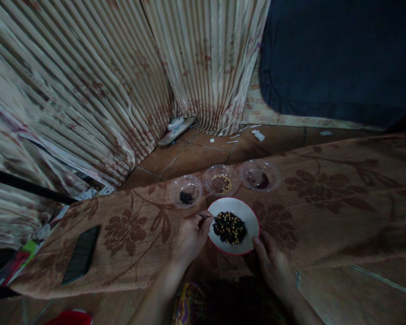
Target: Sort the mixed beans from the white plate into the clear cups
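Lower centre of the frame: a shallow, round white bowl with a red edge (252,222), probably light, rigid and breakable, holds small black and yellow beans (229,228), likely slippery. The right hand (274,261) grips its edge, seemingly the surest hold; the left hand's (191,235) fingers pinch a thin dark tool (205,216).

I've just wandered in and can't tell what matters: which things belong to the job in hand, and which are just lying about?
Seemingly part of the job:
thin dark tool in the left hand;
white dish at the right hand;
its dark and yellow pieces;
three clear bowls beyond.

Seemingly just lying about:
phone;
board on the floor;
white scraps;
red object.
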`<state>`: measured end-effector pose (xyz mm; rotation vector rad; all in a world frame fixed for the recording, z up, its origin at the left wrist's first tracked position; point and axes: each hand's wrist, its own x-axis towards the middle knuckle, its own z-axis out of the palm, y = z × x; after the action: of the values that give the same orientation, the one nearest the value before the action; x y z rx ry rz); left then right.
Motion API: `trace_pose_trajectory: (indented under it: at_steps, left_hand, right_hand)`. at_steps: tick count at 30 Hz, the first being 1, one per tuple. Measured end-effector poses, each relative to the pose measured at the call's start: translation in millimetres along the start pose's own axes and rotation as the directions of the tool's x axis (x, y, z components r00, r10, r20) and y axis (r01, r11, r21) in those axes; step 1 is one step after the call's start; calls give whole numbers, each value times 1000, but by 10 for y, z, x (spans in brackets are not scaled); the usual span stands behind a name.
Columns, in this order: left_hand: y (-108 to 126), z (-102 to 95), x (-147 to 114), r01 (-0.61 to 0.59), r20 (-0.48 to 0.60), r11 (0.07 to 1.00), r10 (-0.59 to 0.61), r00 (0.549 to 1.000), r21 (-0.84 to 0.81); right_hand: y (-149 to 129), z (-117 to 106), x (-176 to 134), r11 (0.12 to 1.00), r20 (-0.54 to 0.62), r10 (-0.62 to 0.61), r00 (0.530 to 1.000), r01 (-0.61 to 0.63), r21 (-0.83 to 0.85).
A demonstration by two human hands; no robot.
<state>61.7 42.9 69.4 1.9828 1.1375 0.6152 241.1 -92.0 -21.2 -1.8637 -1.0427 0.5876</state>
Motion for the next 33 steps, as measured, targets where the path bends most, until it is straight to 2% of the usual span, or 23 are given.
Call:
trace_pose_trajectory:
  at_steps: [7,24,33]
  left_hand:
    - [-30,22,7,21,-8,999,-21,1000,-41]
    - [-16,-10,7,-1,-24,1000,1,1000,3]
    - [-49,7,-8,18,-37,1000,-19,999,-24]
  right_hand:
    - [-18,7,7,999,-4,-33,999,33,13]
    - [-36,-11,-7,1000,-8,5,1000,-5,-9]
    - [-35,-12,-6,1000,-3,5,1000,-5,-14]
